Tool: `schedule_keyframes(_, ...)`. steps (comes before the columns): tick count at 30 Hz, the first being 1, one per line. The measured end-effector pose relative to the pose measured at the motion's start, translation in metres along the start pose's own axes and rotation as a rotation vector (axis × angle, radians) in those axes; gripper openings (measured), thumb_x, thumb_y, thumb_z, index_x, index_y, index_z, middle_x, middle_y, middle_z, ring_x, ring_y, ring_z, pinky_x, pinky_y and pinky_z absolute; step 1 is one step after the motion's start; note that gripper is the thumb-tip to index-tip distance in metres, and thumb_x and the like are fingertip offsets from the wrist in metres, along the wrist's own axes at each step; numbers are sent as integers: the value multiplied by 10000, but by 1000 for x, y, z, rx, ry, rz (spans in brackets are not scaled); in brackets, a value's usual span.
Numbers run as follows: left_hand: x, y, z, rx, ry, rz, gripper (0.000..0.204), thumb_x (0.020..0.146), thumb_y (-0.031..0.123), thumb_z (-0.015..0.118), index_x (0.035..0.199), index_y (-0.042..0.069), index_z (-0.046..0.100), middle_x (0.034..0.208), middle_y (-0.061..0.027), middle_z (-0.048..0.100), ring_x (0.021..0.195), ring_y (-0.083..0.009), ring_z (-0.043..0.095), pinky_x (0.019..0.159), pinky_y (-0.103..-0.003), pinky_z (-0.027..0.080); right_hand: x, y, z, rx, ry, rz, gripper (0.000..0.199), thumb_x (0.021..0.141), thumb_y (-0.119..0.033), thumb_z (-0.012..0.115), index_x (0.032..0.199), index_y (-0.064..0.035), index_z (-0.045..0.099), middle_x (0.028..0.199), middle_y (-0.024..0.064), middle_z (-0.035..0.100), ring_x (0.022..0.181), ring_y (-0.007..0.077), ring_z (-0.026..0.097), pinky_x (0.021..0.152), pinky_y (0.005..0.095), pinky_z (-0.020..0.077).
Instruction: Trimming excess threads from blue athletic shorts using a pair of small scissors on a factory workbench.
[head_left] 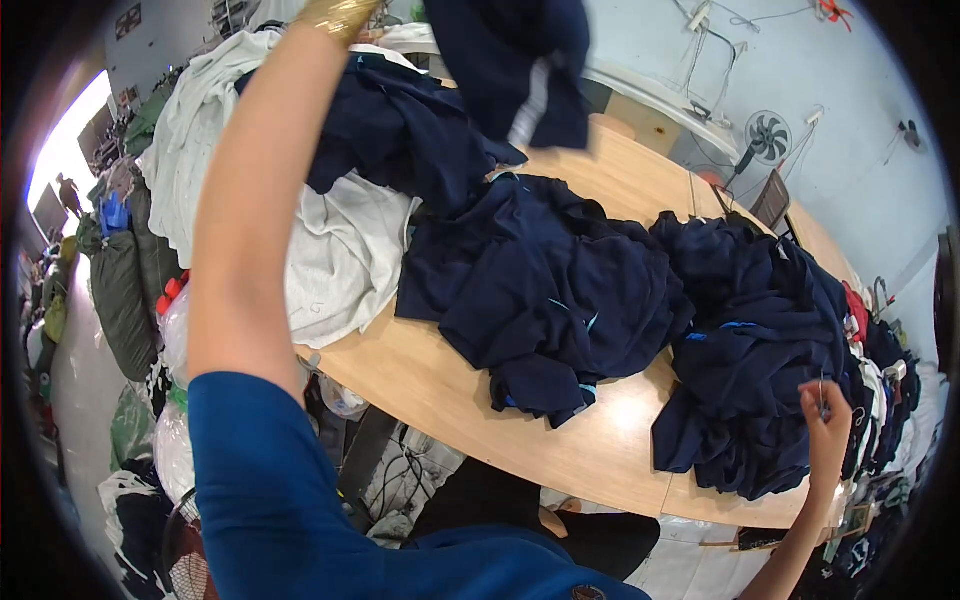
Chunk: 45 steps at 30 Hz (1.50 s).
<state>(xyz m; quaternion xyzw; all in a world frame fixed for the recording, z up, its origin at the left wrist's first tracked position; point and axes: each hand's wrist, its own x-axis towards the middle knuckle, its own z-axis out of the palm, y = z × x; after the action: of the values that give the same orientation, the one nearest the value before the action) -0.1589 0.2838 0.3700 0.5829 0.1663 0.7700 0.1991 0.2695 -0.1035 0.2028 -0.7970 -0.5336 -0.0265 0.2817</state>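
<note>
Left hand (pixel 335 15) raised over counter's (pixel 610 440) far edge, fingers unseen; dark navy fabric garment (pixel 515 65) hanging beside. Right-hand fingers (pixel 822 400) pinched on thin needle-like item (pixel 822 388), touching navy garment pile (pixel 745 350) near right edge.

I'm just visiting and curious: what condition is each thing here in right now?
Left hand: raised high, mostly out of frame.
Lifted navy garment: hanging in the air, blurred.
Right hand: resting on the right navy pile, pinching something thin.
Right navy pile: heaped, crumpled.
Middle navy pile: crumpled, spread out.
White cloth: draped over the table edge.
Wooden table: mostly covered.
Fan: standing; running or not, unclear.

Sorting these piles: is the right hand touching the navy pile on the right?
Touching: the head view shows the right hand resting against the navy pile, no gap.
</note>
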Motion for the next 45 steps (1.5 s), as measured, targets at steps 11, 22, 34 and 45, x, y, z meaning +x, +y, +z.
schedule_keyframes(11,-131,-246,-314,1093,368,-548,592,685,305,629,1263,234,524,1244,-202,455,1099,-353,468,968,-397,378,-66,46,32,180,-204,287,108,826,-102,596,844,4,606,689,8,563,672,65,484,613,212,375)
schedule_keyframes(22,-322,-115,41,368,-894,-267,169,802,150,600,930,48,641,899,-121,605,812,-256,600,749,-329,477,-112,64,51,289,-242,420,128,816,-87,612,858,34,599,719,54,607,673,102,572,616,239,448)
schedule_keyframes(34,-377,-195,122,-164,-84,-1060,179,802,47,596,963,13,667,910,-80,674,855,-183,633,784,-287,483,-185,96,24,417,-102,516,140,818,-84,582,880,34,627,673,31,598,661,92,560,550,229,407)
schedule_keyframes(45,-520,91,113,-53,-1411,-340,210,843,139,581,1037,79,636,914,-100,667,788,-232,638,673,-311,505,-155,63,130,1350,48,693,315,902,-185,550,1177,-30,550,906,97,656,433,-19,312,387,151,228)
